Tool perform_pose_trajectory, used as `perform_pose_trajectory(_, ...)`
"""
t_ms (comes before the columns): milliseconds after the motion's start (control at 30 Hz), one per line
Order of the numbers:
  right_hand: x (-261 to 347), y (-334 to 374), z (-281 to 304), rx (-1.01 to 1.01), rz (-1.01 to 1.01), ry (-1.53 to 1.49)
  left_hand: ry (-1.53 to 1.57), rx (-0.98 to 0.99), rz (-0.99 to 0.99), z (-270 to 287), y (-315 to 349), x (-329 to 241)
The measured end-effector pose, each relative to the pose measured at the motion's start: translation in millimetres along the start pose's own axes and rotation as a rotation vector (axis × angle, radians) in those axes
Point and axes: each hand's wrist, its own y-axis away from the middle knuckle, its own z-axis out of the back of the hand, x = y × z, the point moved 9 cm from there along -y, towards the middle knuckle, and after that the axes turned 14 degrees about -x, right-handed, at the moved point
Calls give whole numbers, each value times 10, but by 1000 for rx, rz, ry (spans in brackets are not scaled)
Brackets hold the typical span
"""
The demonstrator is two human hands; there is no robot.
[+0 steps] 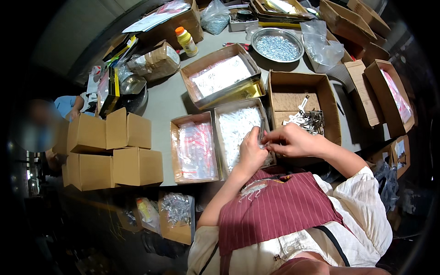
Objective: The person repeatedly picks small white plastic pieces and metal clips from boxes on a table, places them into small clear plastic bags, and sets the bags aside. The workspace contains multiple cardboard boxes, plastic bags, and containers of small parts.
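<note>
My left hand (pixel 251 150) is closed over the right side of a cardboard box of small white pieces (pixel 238 126). Its fingers meet those of my right hand (pixel 293 140), which is pinched beside it. Whatever they hold between them is small and mostly hidden. Just beyond my right hand, an open cardboard box (pixel 286 103) contains white and dark metal hardware pieces (pixel 308 120). Left of the white pieces sits a box of clear zip bags with red edges (pixel 195 149).
Several folded cardboard boxes (pixel 137 166) stand at the left. A metal bowl of small silver parts (pixel 278 46), a box with white packets (pixel 222 75) and a yellow bottle with an orange cap (pixel 186 42) are farther back. Another person (pixel 68 106) is at the far left.
</note>
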Motion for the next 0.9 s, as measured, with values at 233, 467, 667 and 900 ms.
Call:
perform_pose_trajectory(233,244,-30,-89,216,130,184,104,-17,-157,206,-23,-224)
perform_pose_trajectory(467,734,-266,109,-175,576,318,223,-79,16,653,-27,-168)
perform_pose_trajectory(667,851,-570,-65,-151,414,57,573,-299,183,1320,12,-251)
perform_pose_trajectory(900,1123,-855,-615,-25,437,-69,219,-421,-26,1908,153,-354)
